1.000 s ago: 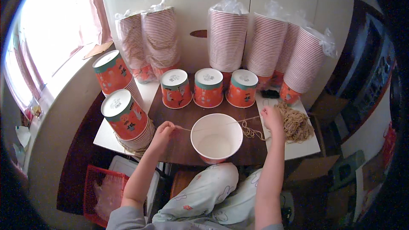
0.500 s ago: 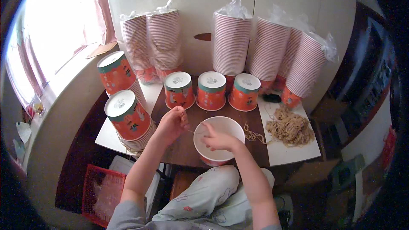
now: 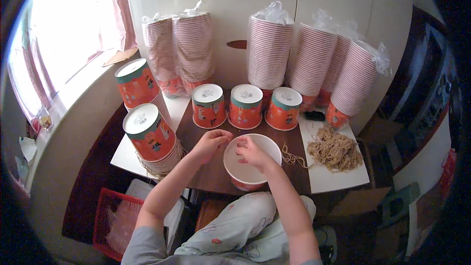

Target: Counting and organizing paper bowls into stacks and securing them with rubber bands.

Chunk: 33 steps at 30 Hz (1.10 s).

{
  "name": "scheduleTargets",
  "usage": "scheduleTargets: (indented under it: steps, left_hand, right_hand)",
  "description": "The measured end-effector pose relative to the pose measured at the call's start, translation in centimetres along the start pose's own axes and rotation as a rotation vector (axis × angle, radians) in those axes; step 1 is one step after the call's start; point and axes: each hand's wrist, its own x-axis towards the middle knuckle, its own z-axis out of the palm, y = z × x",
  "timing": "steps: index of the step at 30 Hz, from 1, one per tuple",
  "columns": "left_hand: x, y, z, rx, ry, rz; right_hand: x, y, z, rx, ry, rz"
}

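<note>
A white-lined paper bucket with an orange outside stands upright at the table's front edge, mouth up. My left hand is closed in a pinch at the bucket's left rim; a thin string runs from it half a second ago, but is too fine to follow now. Over the bucket's mouth, my right hand has its fingers curled and drawn together, close to the left fingertips. What it holds, if anything, cannot be made out. A loose piece of tan string lies right of the bucket, close to a tangled string pile.
Three upturned orange buckets stand in a row behind. Two stacks of upturned buckets rise at left. Several tall bagged bucket stacks line the wall. A red basket sits below, left of my legs.
My left hand has moved right and slightly down toward the bucket's rim. My right hand has drawn back its pointing finger and curled its fingers near the left hand.
</note>
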Motion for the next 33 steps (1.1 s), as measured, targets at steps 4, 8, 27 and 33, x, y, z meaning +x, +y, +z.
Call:
scheduleTargets:
  steps: [4, 8, 27, 33]
  left_hand:
    - [0.4, -1.4, 0.4, -0.064, 0.025, -0.018]
    - [0.4, -1.9, -0.4, -0.076, 0.020, -0.041]
    - [0.6, -2.6, -1.9, -0.558, 0.085, -0.129]
    - [1.9, -2.8, -1.4, -0.848, -0.042, 0.144]
  right_hand:
    - [0.4, 0.2, 0.0, 0.239, 0.014, -0.008]
    - [0.4, 0.5, 0.3, 0.370, -0.024, -0.003]
    - [0.0, 0.0, 0.4, -0.133, 0.129, -0.256]
    - [1.0, 1.1, -0.2, -0.165, 0.188, -0.384]
